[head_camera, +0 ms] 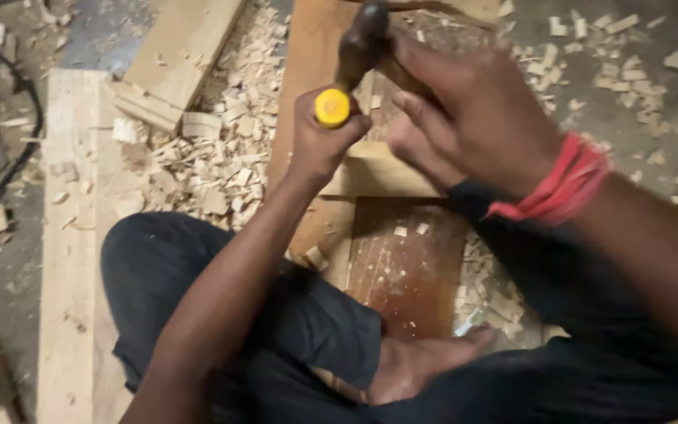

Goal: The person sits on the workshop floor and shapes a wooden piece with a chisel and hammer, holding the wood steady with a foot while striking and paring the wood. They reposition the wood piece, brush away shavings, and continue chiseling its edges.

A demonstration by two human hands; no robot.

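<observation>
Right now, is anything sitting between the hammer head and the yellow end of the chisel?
Nothing visible. The left hand grips the chisel below its yellow cap, leaving the cap bare. The hammer, held by the right hand, hangs just above it. The gap is blurred, but no chip or finger shows there.

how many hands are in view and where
2: the left hand grips a yellow-capped chisel handle at centre; the right hand, red thread at its wrist, holds a hammer above.
</observation>
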